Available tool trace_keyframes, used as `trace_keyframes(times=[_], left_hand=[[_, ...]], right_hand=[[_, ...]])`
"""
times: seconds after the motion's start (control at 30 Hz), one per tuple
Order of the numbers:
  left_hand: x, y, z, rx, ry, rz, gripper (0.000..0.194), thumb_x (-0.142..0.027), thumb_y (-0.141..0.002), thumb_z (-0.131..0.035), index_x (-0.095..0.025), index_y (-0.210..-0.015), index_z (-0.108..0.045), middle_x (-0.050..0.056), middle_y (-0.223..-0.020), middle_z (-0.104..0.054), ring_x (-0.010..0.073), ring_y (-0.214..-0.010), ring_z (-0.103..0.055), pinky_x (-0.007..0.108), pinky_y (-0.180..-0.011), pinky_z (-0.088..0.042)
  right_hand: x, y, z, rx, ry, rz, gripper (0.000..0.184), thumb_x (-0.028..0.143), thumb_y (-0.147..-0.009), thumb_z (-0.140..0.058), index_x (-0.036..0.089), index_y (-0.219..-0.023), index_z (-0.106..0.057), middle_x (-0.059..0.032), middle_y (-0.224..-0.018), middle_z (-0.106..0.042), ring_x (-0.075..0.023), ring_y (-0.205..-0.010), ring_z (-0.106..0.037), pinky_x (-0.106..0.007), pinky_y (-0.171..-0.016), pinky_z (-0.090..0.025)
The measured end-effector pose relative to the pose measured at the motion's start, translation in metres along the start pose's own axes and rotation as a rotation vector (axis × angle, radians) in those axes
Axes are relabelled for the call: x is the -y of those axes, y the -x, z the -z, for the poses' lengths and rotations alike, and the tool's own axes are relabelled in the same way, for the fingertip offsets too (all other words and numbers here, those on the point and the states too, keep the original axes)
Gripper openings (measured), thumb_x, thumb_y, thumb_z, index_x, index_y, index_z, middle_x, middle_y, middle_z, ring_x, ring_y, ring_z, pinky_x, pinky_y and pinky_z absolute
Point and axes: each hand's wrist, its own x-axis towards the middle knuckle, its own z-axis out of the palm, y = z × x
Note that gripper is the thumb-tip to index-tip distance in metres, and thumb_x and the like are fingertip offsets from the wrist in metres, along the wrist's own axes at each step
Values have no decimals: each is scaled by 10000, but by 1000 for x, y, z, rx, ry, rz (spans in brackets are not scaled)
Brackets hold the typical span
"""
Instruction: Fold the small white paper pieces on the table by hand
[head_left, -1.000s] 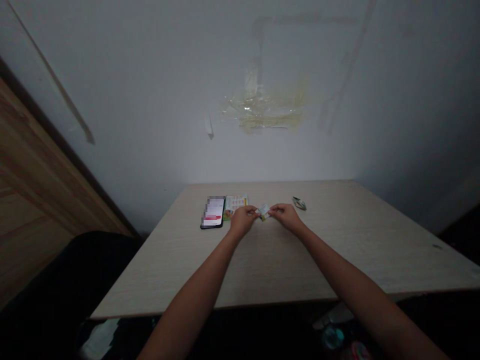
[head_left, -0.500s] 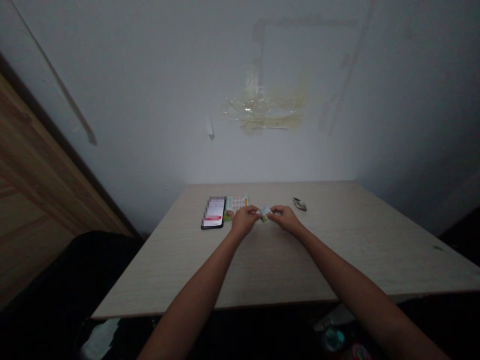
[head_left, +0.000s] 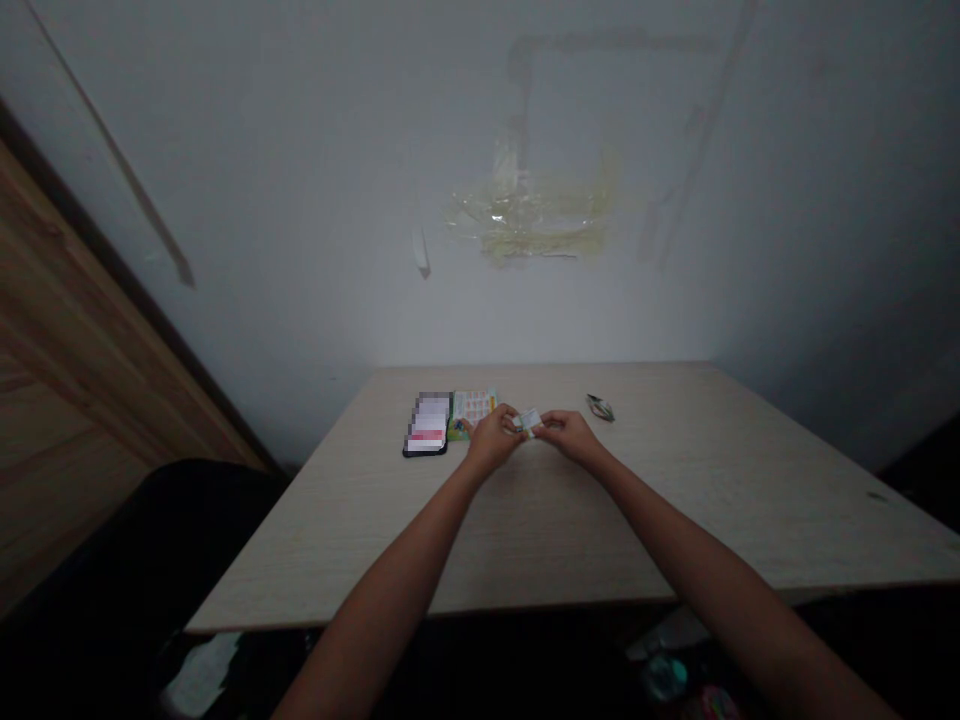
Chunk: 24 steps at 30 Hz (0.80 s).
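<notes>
Both my arms reach out over a pale wooden table [head_left: 570,520]. My left hand [head_left: 491,440] and my right hand [head_left: 571,435] meet near the table's far middle and both pinch a small folded piece of printed paper [head_left: 529,421] between their fingertips, just above the tabletop. Their fingers are closed on it. Just left of my left hand lies a colourful printed sheet [head_left: 472,407], and beside that a dark phone [head_left: 427,426] with its screen lit.
A small folded paper shape [head_left: 600,406] lies on the table right of my right hand. A white wall with tape residue [head_left: 525,225] rises behind the table. A wooden panel [head_left: 67,380] stands at the left, a dark seat [head_left: 150,540] below it.
My hands have kept pinching the small paper, which has turned slightly between the fingers and sits a little higher. The view has shifted a touch.
</notes>
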Motion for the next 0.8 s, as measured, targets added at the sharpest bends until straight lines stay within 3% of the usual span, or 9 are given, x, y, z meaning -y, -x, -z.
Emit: trace_keyframes(times=[0.1, 0.27, 0.4, 0.57, 0.8], left_hand=[[0, 0, 1, 2, 1, -5, 324, -307, -735, -755, -255, -1042, -665, 3, -844, -752, 234, -947, -684, 565, -1113, -248], [5, 1, 3, -47, -39, -18, 318, -331, -793, -712, -302, -1106, -666, 13, -955, -765, 256, -1067, -652, 638, -1151, -56], [4, 5, 5, -76, -141, -77, 298, -315, -781, -719, -331, -1076, -688, 8, -1026, -756, 276, -1198, -567, 622, -1167, -45], [-1, 9, 7, -17, -253, -69, 344, -320, -753, -760, -351, -1090, -698, 14, -1103, -736, 282, -1227, -511, 618, -1172, -66], [3, 10, 2, 8, -322, -142, 87, -380, -806, -708, -343, -825, -784, -1, -1217, -691, 310, -1278, -437, 638, -1168, -32]], right_hand=[[-2, -1, 0, -7, -22, -9, 300, 383, -721, -709, 140, -893, -744, -92, -898, -763, -221, -816, -689, -342, -795, -525], [-12, -2, 2, -43, 0, -40, 350, 305, -671, -747, 122, -968, -720, -76, -837, -736, -193, -758, -666, -313, -751, -510], [-16, -2, 2, -36, 143, -48, 403, 242, -675, -742, 145, -1062, -681, -22, -773, -689, -171, -728, -630, -302, -747, -489], [-12, 1, 3, -44, 417, 42, 347, 259, -697, -756, 181, -1032, -708, -52, -856, -702, -239, -947, -595, -369, -897, -429], [-13, 2, 5, -32, 519, 131, 183, 317, -729, -748, 221, -882, -777, -73, -932, -691, -251, -1011, -575, -386, -960, -387]])
